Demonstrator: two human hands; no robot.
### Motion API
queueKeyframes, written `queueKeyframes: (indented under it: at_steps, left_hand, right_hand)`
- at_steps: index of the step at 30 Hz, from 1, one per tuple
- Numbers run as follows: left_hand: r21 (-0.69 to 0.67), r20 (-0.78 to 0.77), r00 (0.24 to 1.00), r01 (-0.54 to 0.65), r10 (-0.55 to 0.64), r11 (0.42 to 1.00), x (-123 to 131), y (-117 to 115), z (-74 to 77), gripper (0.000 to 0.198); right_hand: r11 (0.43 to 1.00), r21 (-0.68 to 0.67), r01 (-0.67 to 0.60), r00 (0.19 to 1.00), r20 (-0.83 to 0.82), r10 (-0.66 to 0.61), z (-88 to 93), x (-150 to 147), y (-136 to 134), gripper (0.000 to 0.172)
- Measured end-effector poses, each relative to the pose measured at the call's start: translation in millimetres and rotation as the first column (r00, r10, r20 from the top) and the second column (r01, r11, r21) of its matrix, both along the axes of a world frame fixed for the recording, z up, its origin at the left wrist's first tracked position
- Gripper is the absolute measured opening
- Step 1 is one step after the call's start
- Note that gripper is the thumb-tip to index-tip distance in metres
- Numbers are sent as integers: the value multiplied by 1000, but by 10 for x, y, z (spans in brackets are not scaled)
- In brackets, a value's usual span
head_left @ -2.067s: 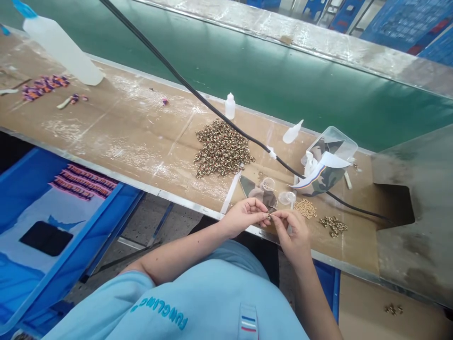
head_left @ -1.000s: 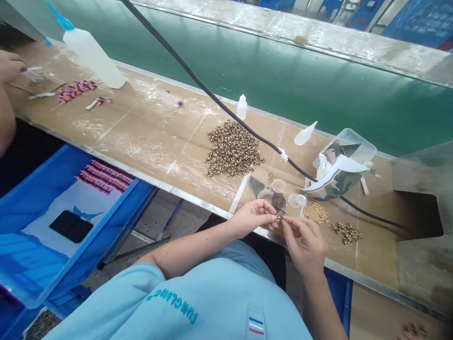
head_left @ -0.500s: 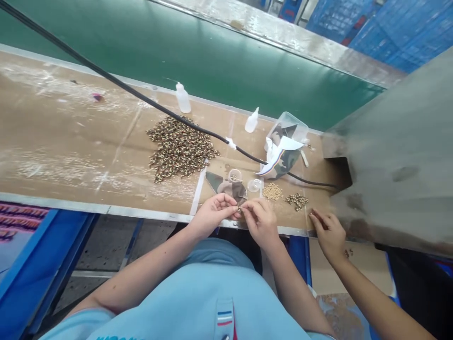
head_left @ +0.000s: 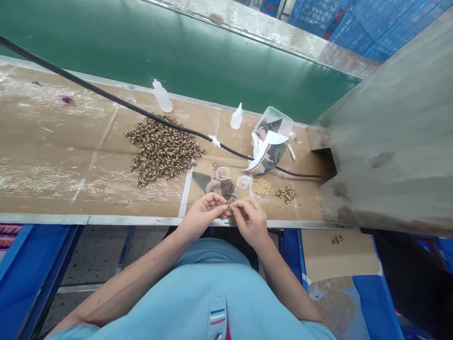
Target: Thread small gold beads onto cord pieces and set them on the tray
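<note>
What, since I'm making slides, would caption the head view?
Left hand and right hand pinch a tiny piece near a speckled pile.

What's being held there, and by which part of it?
The left hand and right hand pinch a tiny piece between them, too small to tell by which part.

black cable (head_left: pixel 177 126), grey panel (head_left: pixel 385 132) at right, probably blue crates (head_left: pixel 375 28) beyond

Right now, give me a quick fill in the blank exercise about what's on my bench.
Of the left hand and right hand, the ____ one is nearer the small tan pieces.
The large heap of small mottled pieces lies to the ____ of both hands.
The cable crossing the bench is ____.
Missing words: right; left; black.
</note>
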State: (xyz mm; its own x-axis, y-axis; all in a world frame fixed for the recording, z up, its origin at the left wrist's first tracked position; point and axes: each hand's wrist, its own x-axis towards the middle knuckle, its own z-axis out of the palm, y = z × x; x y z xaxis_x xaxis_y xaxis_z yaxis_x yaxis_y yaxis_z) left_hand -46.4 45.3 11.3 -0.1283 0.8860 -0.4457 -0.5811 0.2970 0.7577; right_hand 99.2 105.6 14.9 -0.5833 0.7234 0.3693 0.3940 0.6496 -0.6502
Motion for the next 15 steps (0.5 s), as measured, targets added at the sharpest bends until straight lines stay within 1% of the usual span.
queueKeyframes:
  at_steps: [8,12,15]
  left_hand:
    - [46,30,999,-45,43,998,40,-15,-28,41]
    - [111,-2,999,-49,50,993,47,-39,-67,39]
    - [152,-41,997,-56,62,987,63,-63,-91,37]
  right_hand:
    - [996,-35,77,993,-90,-80,-50,59,-36,7]
    - [998,-17,53,993,-109,-55,-94,41,-65,9]
    - [999,-2,42,992,-115,-42,-93,14,-91,9]
